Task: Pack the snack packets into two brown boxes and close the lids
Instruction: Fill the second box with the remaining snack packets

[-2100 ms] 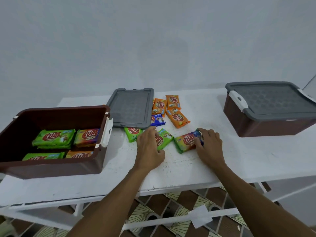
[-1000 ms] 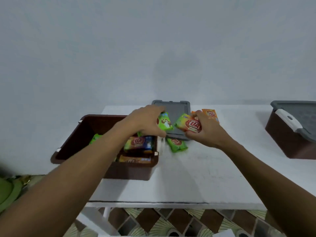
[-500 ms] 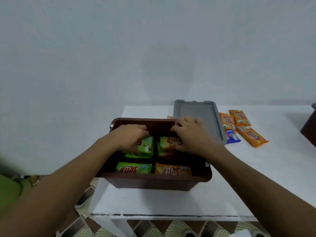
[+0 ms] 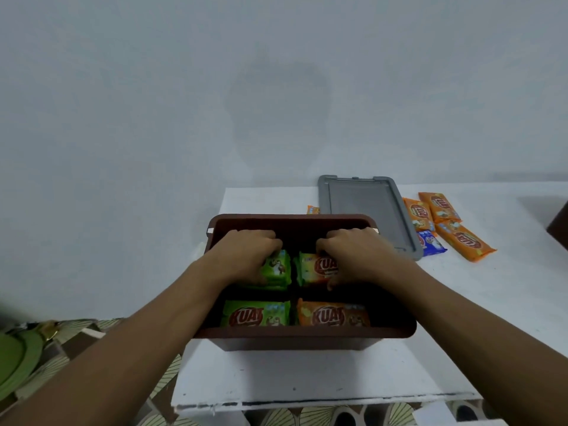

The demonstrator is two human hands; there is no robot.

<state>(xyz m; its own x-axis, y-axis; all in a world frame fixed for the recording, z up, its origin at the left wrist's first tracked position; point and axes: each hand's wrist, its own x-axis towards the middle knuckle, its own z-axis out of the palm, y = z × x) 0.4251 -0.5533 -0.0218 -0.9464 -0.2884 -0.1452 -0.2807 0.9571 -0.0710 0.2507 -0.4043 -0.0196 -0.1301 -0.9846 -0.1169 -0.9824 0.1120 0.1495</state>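
An open brown box [image 4: 304, 338] stands on the white table in front of me. Both my hands are inside it. My left hand [image 4: 246, 256] holds a green snack packet [image 4: 278, 267] on the back left stack. My right hand [image 4: 353, 256] holds a green and orange packet [image 4: 313, 269] on the back right stack. A green packet [image 4: 256, 313] and an orange packet [image 4: 333, 315] lie in the front of the box. The grey lid [image 4: 365, 207] lies flat behind the box to the right.
Three orange packets [image 4: 442, 221] and a blue packet [image 4: 430, 242] lie on the table right of the lid. Another orange packet [image 4: 313, 209] peeks out left of the lid. The second brown box [image 4: 558, 227] shows at the right edge. The table's front edge is near.
Both hands picked up a packet each from the table, carried them left to the open box and lowered them onto the back stacks. My view swung left with them.
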